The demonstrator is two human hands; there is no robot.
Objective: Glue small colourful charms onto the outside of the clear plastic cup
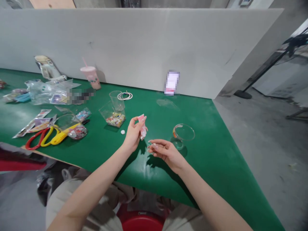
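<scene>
Above the green table [209, 170], my left hand [132, 134] grips a small pink-and-white tube-like item [143, 131] between thumb and fingers. My right hand [169, 154] is lower and to the right, its thumb and fingertips pinched together. Something small and clear seems to be at those fingertips, too small to name. A round clear bowl [176, 143] stands just beyond my right hand. Left of my left hand lies a small white round piece [123, 132], in front of a clear square container [106, 112] with colourful small pieces [116, 120] in it.
A clear cup [116, 101], a white cable coil [128, 96] and a pink tumbler [91, 77] stand farther back. Red-handled scissors [33, 141], a yellow tool [60, 137] and plastic bags [45, 91] crowd the left. A phone [172, 82] leans on the white partition [144, 48].
</scene>
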